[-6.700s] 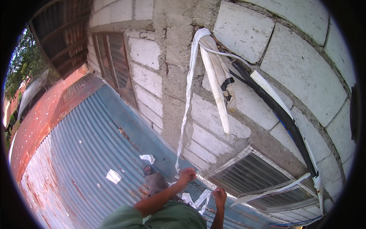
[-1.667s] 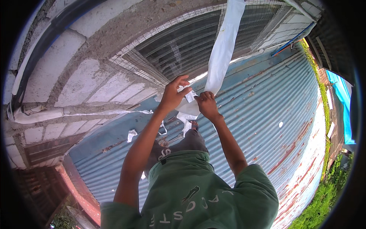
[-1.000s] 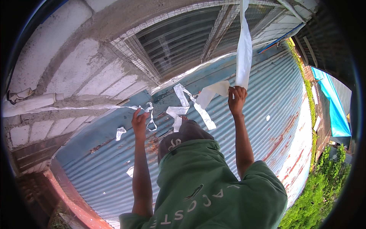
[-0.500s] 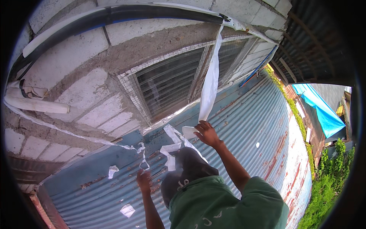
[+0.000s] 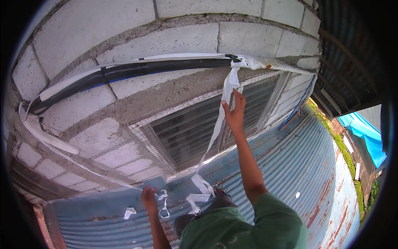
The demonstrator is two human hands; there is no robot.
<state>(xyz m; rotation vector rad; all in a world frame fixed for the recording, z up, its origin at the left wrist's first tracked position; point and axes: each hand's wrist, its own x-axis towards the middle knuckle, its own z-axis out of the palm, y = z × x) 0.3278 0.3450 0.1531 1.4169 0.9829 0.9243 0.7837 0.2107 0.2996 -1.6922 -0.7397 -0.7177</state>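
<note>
We see the right hand (image 5: 234,114) raised toward the wall, its fingers spread and only loosely curled, the thumb and fingers lightly touching the long white tape strip (image 5: 221,114); whether it truly pinches the strip we cannot tell. The strip is thin, soft and slightly crinkled; it hangs from the black clip end (image 5: 233,59) of the pipe bundle and trails down to a crumpled tail (image 5: 200,190) lying near the person's knee. The left hand (image 5: 148,198) sits low over the roof, fingers curled; a short, twisted white scrap (image 5: 163,202) lies just beside it, and we cannot tell whether the hand has hold of it.

The pipe bundle (image 5: 137,70) runs along the wall; it is a smooth black foam tube with a white sleeve above it and a blue line beneath, and past the clip it is wrapped in wrinkled white tape (image 5: 275,64). The wall (image 5: 95,25) is of rough grey concrete blocks with coarse mortar joints; below the pipes a louvred window (image 5: 195,130) sits behind fine wire mesh. The roof (image 5: 298,166) is corrugated metal, painted blue and rusting in patches; small white scraps (image 5: 129,213) lie on it. A blue tarpaulin (image 5: 362,137) shows at the far right, beside a strip of green growth (image 5: 331,133); the person wears a green shirt (image 5: 248,226).
</note>
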